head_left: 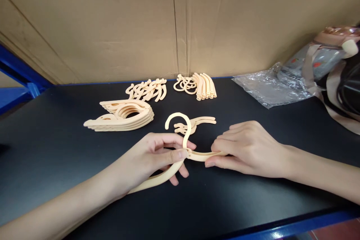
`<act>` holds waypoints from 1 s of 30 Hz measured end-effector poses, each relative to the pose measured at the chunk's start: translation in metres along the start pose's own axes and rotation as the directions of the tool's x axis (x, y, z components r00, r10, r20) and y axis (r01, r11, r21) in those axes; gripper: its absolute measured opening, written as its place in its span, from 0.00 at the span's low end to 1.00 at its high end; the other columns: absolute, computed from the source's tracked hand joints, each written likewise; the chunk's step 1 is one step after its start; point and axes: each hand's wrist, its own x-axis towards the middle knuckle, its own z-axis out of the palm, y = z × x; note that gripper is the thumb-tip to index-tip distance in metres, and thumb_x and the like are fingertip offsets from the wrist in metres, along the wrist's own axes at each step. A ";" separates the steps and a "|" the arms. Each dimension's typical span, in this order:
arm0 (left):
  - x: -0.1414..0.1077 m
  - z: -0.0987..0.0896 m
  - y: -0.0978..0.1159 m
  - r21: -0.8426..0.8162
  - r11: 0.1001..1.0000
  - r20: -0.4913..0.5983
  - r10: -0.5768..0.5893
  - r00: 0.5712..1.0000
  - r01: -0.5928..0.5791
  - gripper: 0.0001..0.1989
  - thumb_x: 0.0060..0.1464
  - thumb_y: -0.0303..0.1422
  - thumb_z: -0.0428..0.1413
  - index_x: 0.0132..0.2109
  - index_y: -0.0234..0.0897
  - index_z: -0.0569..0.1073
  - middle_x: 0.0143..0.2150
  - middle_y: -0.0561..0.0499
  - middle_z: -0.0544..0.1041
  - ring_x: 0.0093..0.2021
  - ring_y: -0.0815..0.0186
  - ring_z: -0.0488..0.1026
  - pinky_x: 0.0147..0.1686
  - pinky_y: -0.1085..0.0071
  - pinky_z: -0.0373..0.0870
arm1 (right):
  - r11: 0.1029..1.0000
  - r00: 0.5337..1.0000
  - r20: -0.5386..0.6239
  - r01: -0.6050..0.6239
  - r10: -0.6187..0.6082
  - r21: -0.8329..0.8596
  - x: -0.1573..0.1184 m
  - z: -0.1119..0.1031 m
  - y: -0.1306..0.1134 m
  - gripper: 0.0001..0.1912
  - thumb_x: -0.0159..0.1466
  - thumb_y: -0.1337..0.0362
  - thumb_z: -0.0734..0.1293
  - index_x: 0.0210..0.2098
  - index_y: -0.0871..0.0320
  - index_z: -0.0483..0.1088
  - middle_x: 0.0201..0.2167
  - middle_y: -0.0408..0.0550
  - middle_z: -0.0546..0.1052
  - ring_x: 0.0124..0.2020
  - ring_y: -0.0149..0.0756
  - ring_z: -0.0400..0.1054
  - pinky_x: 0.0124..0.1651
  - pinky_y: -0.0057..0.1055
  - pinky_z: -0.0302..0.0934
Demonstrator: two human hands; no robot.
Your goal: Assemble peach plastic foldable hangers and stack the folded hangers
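Note:
A cream plastic hanger (165,175) with an upright curved hook is held above the black table. My left hand (160,153) pinches it at the joint under the hook, thumb in front, other fingers behind. My right hand (247,150) grips the hanger's right arm, its fingers wrapped round the outer end. The left arm of the hanger passes below my left hand, partly hidden by the wrist. Just behind the hook lie a few loose cream parts (206,120) on the table.
A stack of folded cream hangers (120,120) lies at left. Farther back are piles of small curved pieces (149,89) and hanger arms (205,86) with hooks. Clear plastic bag (270,86) and a bottle (315,58) stand back right, before brown cardboard (112,22).

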 end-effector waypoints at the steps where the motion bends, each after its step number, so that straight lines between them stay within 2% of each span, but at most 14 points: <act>1: 0.000 0.000 -0.001 0.011 1.000 -0.002 0.002 1.000 -0.002 0.14 0.58 0.36 0.61 0.50 0.38 0.79 0.27 0.51 0.81 0.26 0.72 0.76 0.27 0.82 0.76 | 1.000 1.000 0.009 -0.014 0.014 0.026 0.000 0.000 0.000 0.21 0.70 0.53 0.61 0.27 0.58 0.72 0.18 0.37 0.70 0.18 0.27 0.60 0.25 0.29 0.47; 6: 0.002 0.000 -0.006 0.056 0.998 -0.006 0.029 1.000 -0.028 0.13 0.60 0.36 0.59 0.51 0.38 0.78 0.26 0.53 0.81 0.25 0.73 0.76 0.27 0.83 0.74 | 0.994 0.995 0.070 -0.081 0.075 0.077 -0.001 -0.002 -0.001 0.22 0.70 0.52 0.61 0.25 0.58 0.70 0.16 0.37 0.68 0.16 0.26 0.59 0.23 0.28 0.44; 10: 0.002 0.005 -0.005 0.107 0.993 -0.032 0.055 0.998 -0.052 0.14 0.60 0.35 0.58 0.51 0.37 0.78 0.24 0.54 0.79 0.25 0.72 0.75 0.25 0.81 0.73 | 0.990 0.986 0.105 -0.136 0.131 0.048 0.001 -0.003 -0.005 0.26 0.67 0.49 0.62 0.19 0.58 0.64 0.12 0.37 0.65 0.14 0.25 0.55 0.21 0.28 0.40; 13: 0.002 0.009 0.000 0.146 0.989 -0.060 0.033 0.998 -0.024 0.13 0.58 0.35 0.58 0.47 0.34 0.79 0.24 0.54 0.78 0.25 0.70 0.75 0.24 0.79 0.73 | 0.990 0.986 0.096 -0.138 0.136 0.009 0.001 -0.004 -0.009 0.26 0.68 0.48 0.61 0.19 0.59 0.64 0.13 0.38 0.65 0.13 0.25 0.55 0.22 0.28 0.39; 16: 0.002 0.010 0.004 0.146 0.989 -0.082 0.022 0.996 -0.010 0.14 0.57 0.39 0.59 0.43 0.32 0.79 0.28 0.51 0.79 0.24 0.70 0.75 0.22 0.78 0.73 | 0.994 0.994 0.053 -0.094 0.097 -0.055 0.001 -0.002 -0.009 0.26 0.69 0.49 0.60 0.20 0.59 0.64 0.14 0.38 0.67 0.14 0.26 0.56 0.22 0.29 0.40; 21: 0.001 0.007 0.003 0.053 0.997 -0.068 -0.045 0.997 0.049 0.21 0.56 0.44 0.60 0.50 0.33 0.77 0.25 0.50 0.78 0.17 0.70 0.72 0.16 0.79 0.68 | 0.965 0.997 -0.023 0.072 -0.080 -0.252 0.002 0.004 0.002 0.25 0.71 0.52 0.58 0.21 0.58 0.64 0.15 0.38 0.66 0.16 0.28 0.55 0.25 0.30 0.44; 24: 0.000 0.005 0.004 0.032 0.998 -0.059 -0.052 0.997 0.054 0.20 0.57 0.44 0.60 0.51 0.35 0.78 0.26 0.50 0.79 0.19 0.69 0.73 0.18 0.79 0.71 | 0.933 0.989 -0.022 0.132 -0.147 -0.334 0.004 0.005 0.007 0.22 0.72 0.56 0.59 0.23 0.58 0.64 0.18 0.38 0.67 0.20 0.29 0.57 0.28 0.31 0.46; 27: 0.000 0.004 0.004 0.031 0.999 -0.063 -0.033 0.997 0.035 0.19 0.58 0.43 0.59 0.51 0.35 0.78 0.20 0.51 0.77 0.20 0.71 0.74 0.22 0.81 0.72 | 0.910 0.988 -0.029 0.128 -0.151 -0.395 0.006 0.005 0.005 0.17 0.71 0.61 0.61 0.25 0.58 0.67 0.21 0.40 0.68 0.23 0.31 0.59 0.30 0.32 0.47; 30: 0.000 0.003 0.003 0.011 0.999 -0.083 -0.029 0.996 0.030 0.19 0.58 0.42 0.60 0.52 0.36 0.78 0.22 0.50 0.79 0.22 0.71 0.75 0.24 0.82 0.73 | 0.894 0.994 -0.066 0.045 -0.083 -0.445 0.006 0.005 0.000 0.14 0.70 0.65 0.62 0.27 0.59 0.68 0.22 0.41 0.69 0.24 0.32 0.59 0.31 0.32 0.47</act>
